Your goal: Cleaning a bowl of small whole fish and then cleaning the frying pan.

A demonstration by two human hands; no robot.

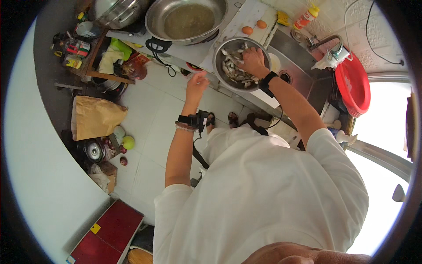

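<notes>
A round stainless steel bowl (pixel 218 72) rests on the counter beside the sink with many small silvery fish (pixel 233 66) inside. My right hand (pixel 253 61) reaches into the bowl from its right side, its fingers bent down and closed among the fish. The fingertips are partly hidden, so how many fish they grip does not show. Left of the bowl, my left hand (pixel 197 85) hangs in the air, apart from it, with loosely bent fingers and nothing in them. Both wrists wear black straps.
Oily liquid lies in a wide pan (pixel 151 20) on the stove at the far left. Two brown eggs (pixel 247 30) and a yellow-capped bottle (pixel 305 18) stand behind the bowl. To the right are the sink (pixel 290 55), faucet (pixel 327 39) and red basin (pixel 354 86). A paper bag (pixel 96 116) stands left.
</notes>
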